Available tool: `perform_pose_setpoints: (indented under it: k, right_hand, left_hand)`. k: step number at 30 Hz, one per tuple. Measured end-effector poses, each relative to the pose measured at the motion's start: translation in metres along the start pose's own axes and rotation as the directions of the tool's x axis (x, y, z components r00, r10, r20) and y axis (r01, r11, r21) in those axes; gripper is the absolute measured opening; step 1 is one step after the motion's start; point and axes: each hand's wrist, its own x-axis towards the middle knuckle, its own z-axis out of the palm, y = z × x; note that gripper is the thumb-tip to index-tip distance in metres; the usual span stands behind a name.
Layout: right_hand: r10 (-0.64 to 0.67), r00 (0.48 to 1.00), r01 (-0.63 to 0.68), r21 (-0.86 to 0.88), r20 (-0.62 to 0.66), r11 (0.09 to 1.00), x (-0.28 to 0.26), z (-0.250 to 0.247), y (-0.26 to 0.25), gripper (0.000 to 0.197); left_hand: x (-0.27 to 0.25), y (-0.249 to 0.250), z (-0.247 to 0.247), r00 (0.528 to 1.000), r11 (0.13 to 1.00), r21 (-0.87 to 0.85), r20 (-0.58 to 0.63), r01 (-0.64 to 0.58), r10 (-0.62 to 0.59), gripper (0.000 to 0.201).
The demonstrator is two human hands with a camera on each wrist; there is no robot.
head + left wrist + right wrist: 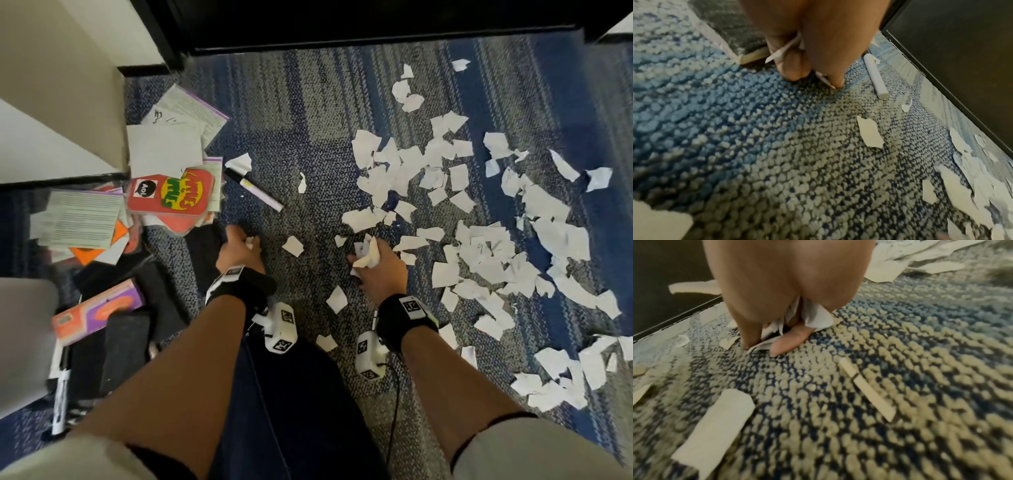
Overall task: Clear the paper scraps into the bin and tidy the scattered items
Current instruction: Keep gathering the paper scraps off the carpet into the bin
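clutching paper scraps (368, 255) in both hands, left hand (238, 248), right hand (378, 270), over carpet (308, 137).

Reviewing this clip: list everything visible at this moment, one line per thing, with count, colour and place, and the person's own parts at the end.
paper scraps: many, white, strewn over the carpet, thickest at right
carpet: one, blue and grey, underneath everything
marker: one, white with black cap, beside the cards
second marker: one, black and white, far left
game cards: small pile, red with a green and yellow logo, at left
printed sheets: several, white and pale green, around the cards
box: one, orange and purple, lower left
left hand: grips a few scraps
right hand: grips a bunch of scraps
wrist straps: two, black
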Motion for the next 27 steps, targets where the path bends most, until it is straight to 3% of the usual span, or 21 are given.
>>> perform_pose_setpoints:
  k: [3,6,8,10,13,16,19,21,23,27]
  right_hand:
    - [-0.053,0.999,0.053,-0.099,0.008,0.994,-0.002,0.000,-0.001,0.027]
    - [0.011,1.000,-0.012,0.056,0.009,0.998,-0.003,-0.002,-0.001,0.021]
    - [0.055,0.998,-0.046,0.194,-0.041,0.980,-0.005,-0.010,-0.007,0.030]
    - [0.053,0.995,-0.036,0.205,-0.081,0.978,-0.002,-0.019,-0.017,0.054]
    - [-0.053,0.994,0.061,0.078,-0.091,0.995,0.015,-0.026,-0.038,0.074]
    - [-0.099,0.995,0.102,-0.146,0.027,0.984,0.044,-0.022,-0.051,0.080]
    - [-0.075,0.996,0.084,-0.273,0.046,0.958,0.060,-0.020,-0.050,0.066]
    - [-0.091,0.995,0.100,-0.274,0.044,0.957,0.062,-0.020,-0.043,0.048]
    - [-0.095,0.994,0.105,-0.269,0.052,0.958,0.061,-0.020,-0.036,0.043]
    - [-0.068,0.994,0.083,-0.190,0.084,0.978,0.062,-0.022,-0.033,0.041]
  left_hand:
    - [0.007,0.003,0.000,0.995,0.998,0.034,0.081,0.047,-0.050,0.027]
    - [0.013,0.002,0.000,0.996,0.997,0.060,0.081,0.037,-0.042,0.025]
    - [0.014,-0.002,0.001,0.996,0.997,0.045,0.065,0.055,-0.058,0.028]
    - [0.015,-0.001,-0.002,0.991,0.993,-0.022,0.066,0.116,-0.114,0.034]
    - [0.023,-0.001,-0.003,0.975,0.966,-0.165,0.133,0.199,-0.178,0.040]
    - [0.025,-0.005,-0.009,0.969,0.901,-0.369,0.174,0.227,-0.173,0.045]
    - [0.014,-0.006,-0.009,0.991,0.895,-0.424,0.043,0.136,-0.130,0.032]
    - [0.002,0.002,-0.004,0.997,0.943,-0.325,0.062,0.072,-0.055,0.026]
    - [-0.008,0.012,0.005,0.994,0.975,-0.221,0.105,0.034,-0.010,0.022]
    - [-0.018,0.016,0.014,0.983,0.989,-0.076,0.126,-0.128,0.136,0.045]
